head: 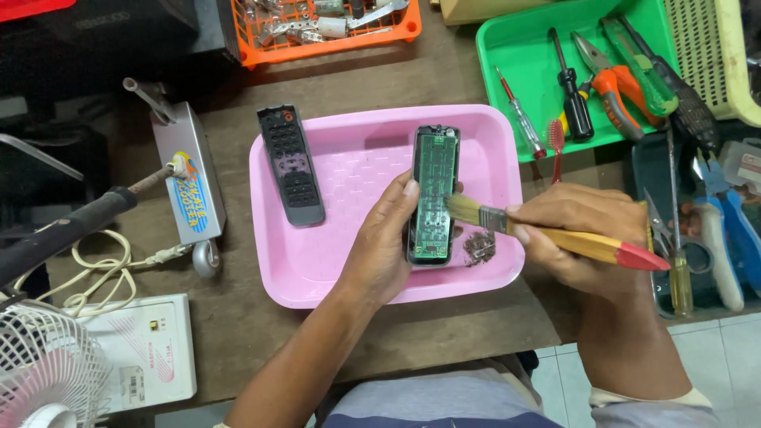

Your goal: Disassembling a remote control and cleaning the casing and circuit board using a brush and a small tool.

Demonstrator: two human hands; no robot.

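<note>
My left hand (380, 246) grips the opened remote (433, 198) over the pink tray (357, 277); my right hand (575, 238) pinches a paintbrush (547, 231), bristles on its green circuit board. Dust lies swept near right, the front cover (290, 165) waits far left, unfitted

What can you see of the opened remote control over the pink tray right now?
The opened remote control is a long, narrow black shell with its cover off, baring a green circuit board that fills its length. It lies face up, lengthwise away from the person, over the pink tray. The left hand grips its left edge. The pale bristles of the paintbrush, held in the right hand, touch its right edge near the middle.
</note>
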